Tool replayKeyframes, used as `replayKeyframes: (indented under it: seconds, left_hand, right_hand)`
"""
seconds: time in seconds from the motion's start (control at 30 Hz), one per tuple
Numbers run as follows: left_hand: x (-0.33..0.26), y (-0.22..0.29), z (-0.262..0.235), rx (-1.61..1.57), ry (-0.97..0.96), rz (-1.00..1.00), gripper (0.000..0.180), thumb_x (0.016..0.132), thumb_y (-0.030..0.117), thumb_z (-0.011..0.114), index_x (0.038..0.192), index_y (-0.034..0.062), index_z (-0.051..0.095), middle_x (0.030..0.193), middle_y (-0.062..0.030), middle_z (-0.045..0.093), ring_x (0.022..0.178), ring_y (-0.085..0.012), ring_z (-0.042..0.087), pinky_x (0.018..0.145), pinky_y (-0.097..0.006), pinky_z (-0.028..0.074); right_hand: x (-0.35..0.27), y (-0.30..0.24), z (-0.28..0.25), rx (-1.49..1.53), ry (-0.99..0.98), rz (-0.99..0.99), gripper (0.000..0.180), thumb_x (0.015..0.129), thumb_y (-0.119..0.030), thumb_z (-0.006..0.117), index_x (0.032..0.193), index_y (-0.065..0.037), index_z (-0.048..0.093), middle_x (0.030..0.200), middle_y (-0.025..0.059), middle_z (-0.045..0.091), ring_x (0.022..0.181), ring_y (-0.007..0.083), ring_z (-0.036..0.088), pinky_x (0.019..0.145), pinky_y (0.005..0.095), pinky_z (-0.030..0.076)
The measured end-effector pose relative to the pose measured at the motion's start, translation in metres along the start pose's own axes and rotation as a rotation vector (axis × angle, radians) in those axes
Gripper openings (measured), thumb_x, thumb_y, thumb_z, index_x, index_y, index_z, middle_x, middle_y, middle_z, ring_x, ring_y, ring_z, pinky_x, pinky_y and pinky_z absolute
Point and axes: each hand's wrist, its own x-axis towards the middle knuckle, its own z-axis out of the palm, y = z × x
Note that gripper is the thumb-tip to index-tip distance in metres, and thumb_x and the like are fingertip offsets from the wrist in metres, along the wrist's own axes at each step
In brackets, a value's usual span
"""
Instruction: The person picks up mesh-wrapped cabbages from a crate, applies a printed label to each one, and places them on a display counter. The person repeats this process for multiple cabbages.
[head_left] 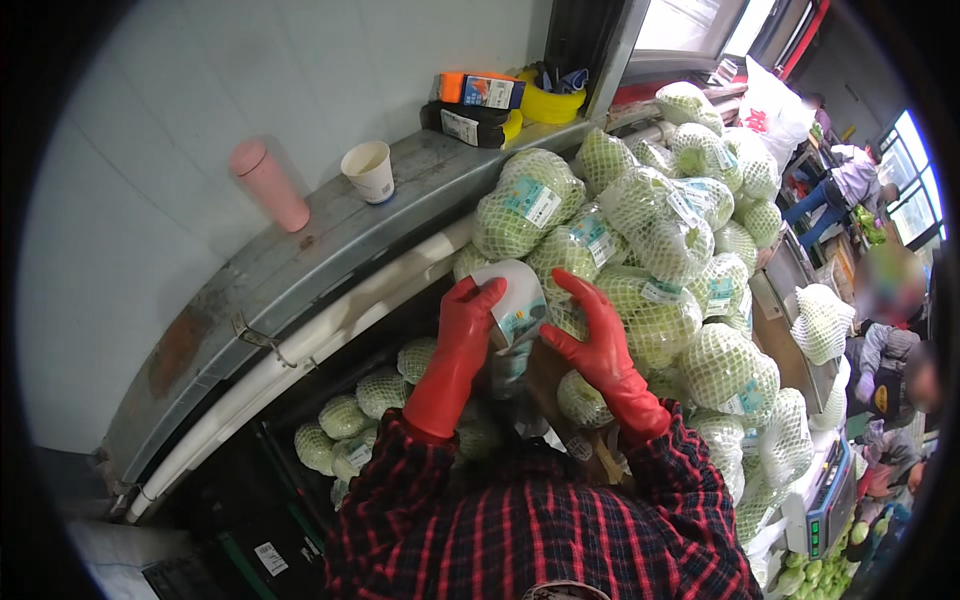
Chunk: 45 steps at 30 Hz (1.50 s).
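Observation:
My left hand, in a red rubber glove, is closed on a strip of printed labels with a pale backing. The strip curves over at the top and hangs down below my fingers. My right hand, gloved in the same red, has thumb and fingers spread just right of the strip. Whether its thumb tip touches the strip I cannot tell. Beyond both hands lies a heap of round green cabbages in white foam nets, several bearing labels. A smaller netted cabbage sits below my right hand.
A metal ledge along the wall holds a pink bottle, a paper cup, boxes and a yellow tape roll. More netted cabbages lie at left above a dark crate. A scale stands at right; people work beyond.

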Motion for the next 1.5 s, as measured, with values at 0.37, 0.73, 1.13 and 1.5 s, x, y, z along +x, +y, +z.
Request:
replayKeyframes:
  seconds: [0.37,0.73,1.13,1.5]
  left_hand:
    - [0.046,-0.033,-0.025,-0.191,0.029,-0.026,0.021,0.087,0.012,0.057,0.102,-0.0019,0.057,0.099,-0.0132,0.062,0.090,-0.0237,0.061,0.077,-0.038,0.050]
    - [0.016,-0.027,0.107,0.433,-0.191,0.148,0.018,0.087,0.008,0.058,0.099,-0.0060,0.059,0.094,-0.0096,0.064,0.083,-0.0148,0.061,0.074,-0.027,0.048]
    - [0.032,-0.051,0.107,0.365,-0.061,0.037,0.019,0.090,0.012,0.056,0.103,-0.0012,0.056,0.098,-0.0092,0.061,0.088,-0.0164,0.058,0.080,-0.031,0.046]
    - [0.048,-0.025,0.080,0.153,0.285,0.148,0.035,0.088,0.021,0.057,0.114,-0.0004,0.049,0.109,-0.0139,0.056,0.098,-0.0267,0.056,0.085,-0.042,0.046]
  right_hand:
    - [0.025,0.011,-0.068,-0.083,-0.383,-0.536,0.016,0.064,-0.015,0.061,0.074,-0.008,0.051,0.095,0.0109,0.053,0.098,0.0331,0.049,0.091,0.0471,0.036]
    - [0.053,0.050,-0.100,-0.296,-0.308,-0.698,0.034,0.066,-0.021,0.062,0.095,-0.006,0.052,0.116,0.0146,0.047,0.117,0.0338,0.040,0.103,0.0517,0.027]
    - [0.045,0.052,-0.119,-0.138,-0.400,-0.460,0.029,0.061,-0.017,0.062,0.086,-0.006,0.054,0.098,0.0118,0.050,0.104,0.0317,0.045,0.093,0.0471,0.034]
    - [0.050,0.302,-0.366,0.648,0.522,0.681,0.011,0.078,-0.008,0.069,0.081,-0.005,0.058,0.078,0.0049,0.062,0.066,0.0167,0.061,0.061,0.0282,0.053]
